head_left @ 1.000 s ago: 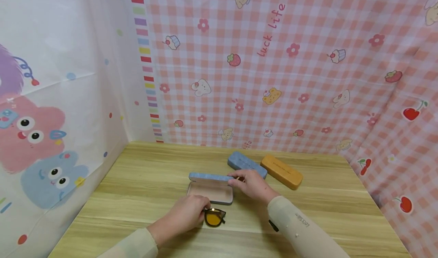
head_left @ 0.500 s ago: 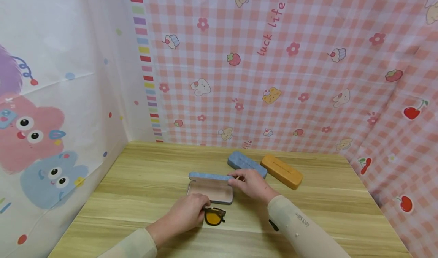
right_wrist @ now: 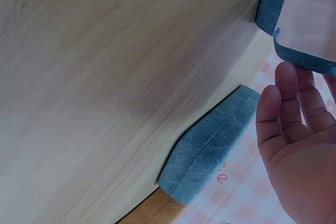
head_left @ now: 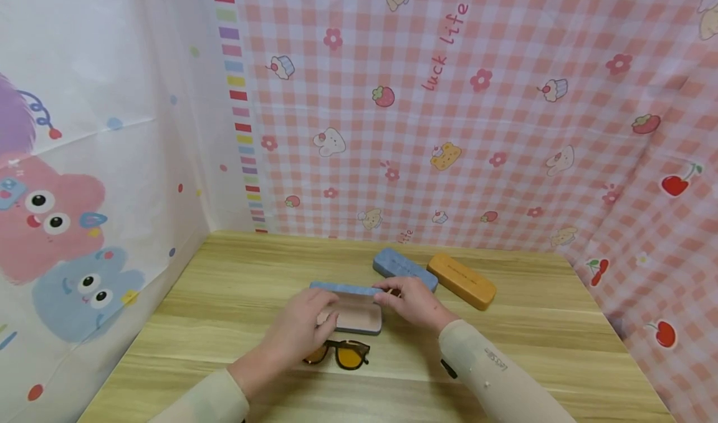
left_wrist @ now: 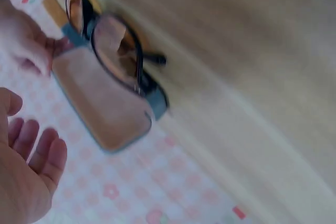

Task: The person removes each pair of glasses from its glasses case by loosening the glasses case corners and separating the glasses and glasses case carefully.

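An open blue glasses case [head_left: 359, 318] with a pinkish lining stands mid-table, its lid tipped up at the back. My right hand [head_left: 415, 303] pinches the lid's right end; in the right wrist view its fingertips [right_wrist: 286, 72] meet the lid's edge. Sunglasses [head_left: 351, 356] with dark frames and amber lenses lie on the table in front of the case. Over the case's left part is my left hand [head_left: 300, 323], fingers loosely bent and holding nothing. It covers the left end of the case and part of the left lens.
Behind the right hand lie a closed blue glasses case [head_left: 401, 266] and a closed orange one [head_left: 462, 281], side by side. A pink checked cloth [head_left: 415, 130] hangs behind the wooden table [head_left: 235, 273], and a white cartoon cloth [head_left: 140, 180] on the left.
My left hand has let go of the sunglasses and moved up and left toward the case's lid, uncovering more of their frame. The right hand stays on the lid.
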The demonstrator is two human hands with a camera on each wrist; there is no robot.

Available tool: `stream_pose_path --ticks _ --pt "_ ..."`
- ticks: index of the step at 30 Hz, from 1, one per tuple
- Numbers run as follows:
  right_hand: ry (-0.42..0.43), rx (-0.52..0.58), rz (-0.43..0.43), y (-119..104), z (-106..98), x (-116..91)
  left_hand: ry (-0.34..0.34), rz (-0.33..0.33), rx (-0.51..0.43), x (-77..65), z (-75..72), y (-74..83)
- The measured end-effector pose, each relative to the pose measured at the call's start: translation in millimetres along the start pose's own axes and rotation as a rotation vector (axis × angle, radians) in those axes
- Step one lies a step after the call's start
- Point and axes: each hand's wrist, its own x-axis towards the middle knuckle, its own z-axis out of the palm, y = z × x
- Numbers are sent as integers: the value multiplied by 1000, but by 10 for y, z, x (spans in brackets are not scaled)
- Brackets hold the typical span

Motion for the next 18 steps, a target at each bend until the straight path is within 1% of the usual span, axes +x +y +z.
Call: stream_pose_path --ticks 1,3,6,7,9,11,13,15,18 --pt "-1 -3 -6 1 -1 0 13 -39 -7 20 -17 -31" --pt "-6 -8 -10 4 -4 1 -12 -164 -29 53 -41 -106" --pt "-7 -13 -16 9 -6 1 -114 -373 -100 83 -59 -235" --pt "-6 -14 -17 11 -5 0 -150 -430 -131 87 -55 -283" --pt "-5 -12 -14 19 -4 1 -207 -511 -193 85 -45 -373" --pt "-4 -7 -14 26 -1 3 -259 -569 -250 67 -23 -462" --pt "-5 0 -17 29 -1 5 -301 -604 -298 50 3 -538" --pt "-6 6 -18 23 -4 2 -337 -621 -336 37 34 -599" --pt "-7 8 -15 12 -6 -3 -380 -629 -381 30 82 -658"
